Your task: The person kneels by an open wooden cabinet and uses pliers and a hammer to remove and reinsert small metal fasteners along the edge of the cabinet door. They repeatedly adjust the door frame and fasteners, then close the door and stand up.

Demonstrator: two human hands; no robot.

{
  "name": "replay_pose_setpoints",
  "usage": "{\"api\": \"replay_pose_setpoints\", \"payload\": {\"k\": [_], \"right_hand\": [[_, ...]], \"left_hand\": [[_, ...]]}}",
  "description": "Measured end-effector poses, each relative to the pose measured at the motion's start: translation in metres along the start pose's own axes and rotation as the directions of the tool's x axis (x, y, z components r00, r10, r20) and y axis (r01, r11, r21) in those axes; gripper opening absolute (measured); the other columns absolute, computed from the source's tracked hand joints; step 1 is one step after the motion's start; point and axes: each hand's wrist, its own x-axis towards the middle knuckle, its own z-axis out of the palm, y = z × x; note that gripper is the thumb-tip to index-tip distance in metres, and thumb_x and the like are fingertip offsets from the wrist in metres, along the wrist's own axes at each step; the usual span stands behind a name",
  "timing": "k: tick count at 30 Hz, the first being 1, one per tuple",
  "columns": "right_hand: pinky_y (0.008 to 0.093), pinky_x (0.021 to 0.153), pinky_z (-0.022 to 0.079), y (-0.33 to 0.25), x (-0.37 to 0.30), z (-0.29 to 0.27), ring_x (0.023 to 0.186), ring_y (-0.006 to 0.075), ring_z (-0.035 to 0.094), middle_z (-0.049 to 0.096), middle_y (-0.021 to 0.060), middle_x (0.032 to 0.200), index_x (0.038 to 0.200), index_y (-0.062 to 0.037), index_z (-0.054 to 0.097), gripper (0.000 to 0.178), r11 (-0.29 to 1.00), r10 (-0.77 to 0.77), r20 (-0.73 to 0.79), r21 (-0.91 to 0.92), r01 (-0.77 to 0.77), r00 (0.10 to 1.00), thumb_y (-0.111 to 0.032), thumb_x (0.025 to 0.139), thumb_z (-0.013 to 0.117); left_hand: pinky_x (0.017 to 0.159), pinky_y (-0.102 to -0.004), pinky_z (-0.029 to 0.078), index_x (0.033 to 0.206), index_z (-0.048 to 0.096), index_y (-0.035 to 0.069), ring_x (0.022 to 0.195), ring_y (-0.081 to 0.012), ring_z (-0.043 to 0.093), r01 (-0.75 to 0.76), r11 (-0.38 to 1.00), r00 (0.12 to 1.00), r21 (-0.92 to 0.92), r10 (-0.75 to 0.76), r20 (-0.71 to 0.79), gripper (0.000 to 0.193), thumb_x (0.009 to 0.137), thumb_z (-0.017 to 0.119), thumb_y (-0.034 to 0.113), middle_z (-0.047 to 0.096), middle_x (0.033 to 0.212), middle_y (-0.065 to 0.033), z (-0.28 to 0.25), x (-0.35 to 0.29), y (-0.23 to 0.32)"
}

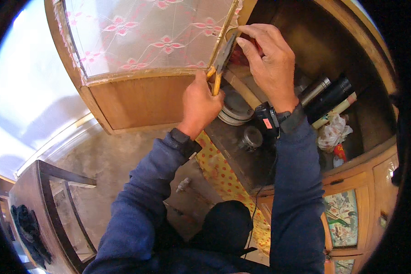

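Observation:
My left hand is closed around the yellow handles of a pair of pliers. The grey metal jaws point up along the right edge of a wooden cabinet door, beside its glass pane. Close to the jaw tips, my right hand has its thumb and forefinger drawn together at the door's edge. What lies between those fingertips is too small to make out. Patterned pink and white cloth shows in the pane, and the wood strip around it looks rough and worn.
Inside the dark cabinet are stacked plates, a glass jar, a black cylinder and a plastic bag. A dotted yellow cloth hangs below. At the left stands a dark wooden stool; a small pale object lies on the floor.

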Motion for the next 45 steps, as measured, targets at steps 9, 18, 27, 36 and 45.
{"api": "replay_pose_setpoints", "payload": {"k": [9,18,27,36,45], "right_hand": [[0.0366,0.073,0.057,0.016,0.007,0.007,0.083,0.0285,0.069,0.069,0.0091,0.094,0.099,-0.0061,0.077,0.013,0.995,-0.084,0.102,-0.049,0.090,0.991,-0.012,0.088,0.072],[0.0348,0.078,0.057,0.017,0.012,0.003,0.087,0.0294,0.070,0.071,0.0127,0.095,0.100,-0.0013,0.075,0.014,0.988,-0.125,0.162,-0.066,0.137,0.979,-0.005,0.088,0.071],[0.0371,0.078,0.057,0.021,0.014,-0.003,0.088,0.0298,0.069,0.071,0.0115,0.094,0.098,-0.0015,0.075,0.014,0.988,-0.132,0.205,-0.057,0.146,0.970,-0.007,0.088,0.068],[0.0392,0.077,0.056,0.017,0.024,0.002,0.086,0.0332,0.068,0.070,0.0143,0.095,0.103,-0.0029,0.075,0.016,0.995,-0.101,0.208,-0.004,0.104,0.973,-0.010,0.090,0.069],[0.0315,0.077,0.054,-0.012,-0.025,-0.004,0.084,0.0250,0.069,0.071,0.0160,0.097,0.109,-0.0001,0.072,0.019,0.976,0.177,0.197,0.089,-0.198,0.964,-0.005,0.092,0.065]], "left_hand": [[0.073,-0.0537,0.052,0.105,0.053,0.001,0.086,-0.0481,0.066,-0.026,0.999,0.999,0.028,0.025,0.030,0.036,0.078,0.074,0.012,0.068,0.093,-0.0254,-0.008,-0.003,0.007],[0.076,-0.0543,0.051,0.105,0.052,0.000,0.089,-0.0485,0.065,0.005,1.000,0.999,-0.022,-0.004,0.049,0.036,0.079,0.072,0.016,0.067,0.097,-0.0264,-0.010,-0.003,0.009],[0.077,-0.0540,0.052,0.105,0.053,0.000,0.091,-0.0484,0.064,-0.049,0.999,0.999,0.023,0.049,-0.005,0.038,0.078,0.073,0.018,0.066,0.100,-0.0264,-0.011,-0.004,0.005],[0.076,-0.0526,0.053,0.110,0.056,-0.001,0.089,-0.0467,0.066,-0.027,0.999,1.000,0.038,0.028,-0.013,0.041,0.079,0.074,0.017,0.068,0.095,-0.0252,-0.016,-0.001,0.009],[0.077,-0.0525,0.053,0.104,0.060,-0.004,0.090,-0.0489,0.067,0.000,0.998,0.998,-0.062,-0.004,-0.059,0.036,0.080,0.073,0.018,0.068,0.090,-0.0308,-0.017,0.017,-0.003]]}}
